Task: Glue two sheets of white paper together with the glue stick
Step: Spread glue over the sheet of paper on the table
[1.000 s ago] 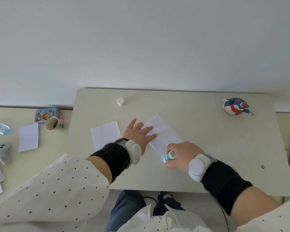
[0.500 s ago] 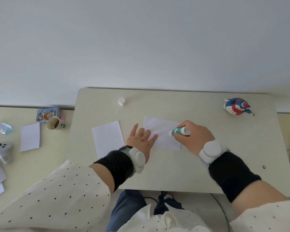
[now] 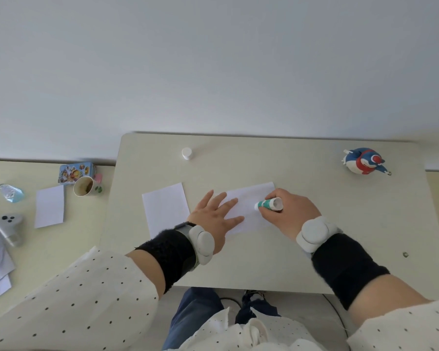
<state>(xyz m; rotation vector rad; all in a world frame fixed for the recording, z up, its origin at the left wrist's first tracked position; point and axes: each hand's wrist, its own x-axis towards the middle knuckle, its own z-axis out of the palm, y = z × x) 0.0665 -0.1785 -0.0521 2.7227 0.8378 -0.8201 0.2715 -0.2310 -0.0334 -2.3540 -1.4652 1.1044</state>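
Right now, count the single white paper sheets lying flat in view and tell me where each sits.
3. One lies under both hands on the desk; one lies bare just left of the left hand; one lies on the side table by the cup. The crumpled papers at far left may hide more.

You have two white sheets on the pale worktop (image 3: 289, 262). The left sheet (image 3: 165, 210) is a plain rectangle and lies flat, bare, a little turned, just beside your left hand (image 3: 213, 219) and partly under its wrist. The right sheet (image 3: 249, 206) also lies flat, its long side going left to right; your left hand presses on its left part with spread fingers. The glue stick (image 3: 268, 204) is a short tube, green with a white end, and it has no cap on. Your right hand (image 3: 289, 214) grips it. It lies low and almost sideways, with the tip pointing left and touching the right sheet near its middle.
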